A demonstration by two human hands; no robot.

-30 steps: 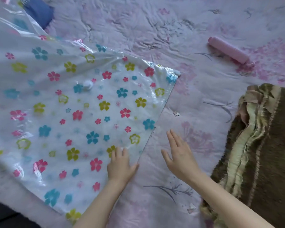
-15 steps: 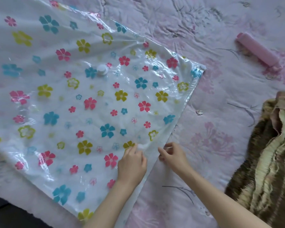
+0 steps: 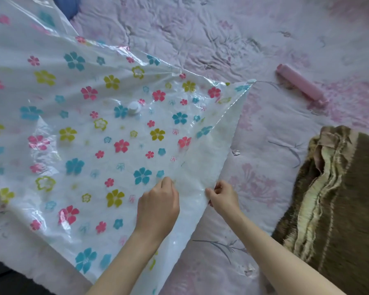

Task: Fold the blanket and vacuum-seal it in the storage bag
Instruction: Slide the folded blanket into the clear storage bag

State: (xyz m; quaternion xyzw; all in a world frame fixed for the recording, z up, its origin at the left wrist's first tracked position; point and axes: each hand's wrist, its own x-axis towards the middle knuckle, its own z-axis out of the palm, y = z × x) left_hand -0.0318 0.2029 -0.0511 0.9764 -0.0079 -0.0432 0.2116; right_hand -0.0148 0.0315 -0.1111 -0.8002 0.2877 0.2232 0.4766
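A clear storage bag (image 3: 77, 133) printed with coloured flowers lies spread over the left half of the bed, its white round valve (image 3: 134, 107) facing up. My left hand (image 3: 158, 204) pinches the top layer at the bag's open right edge. My right hand (image 3: 223, 195) pinches the other layer there, and the mouth gapes between them. The folded brown blanket (image 3: 337, 211) with cream stripes lies to the right, apart from both hands.
A pink cylindrical pump (image 3: 299, 85) lies on the bed at the upper right. The pink flowered bedspread (image 3: 200, 35) covers the surface. A blue cloth (image 3: 69, 6) shows at the top left. The bed's dark edge (image 3: 13, 279) is at the lower left.
Both hands went from lying flat at the bag's edge to pinching its two layers. They have pulled the layers apart, so the mouth now opens along the right edge.
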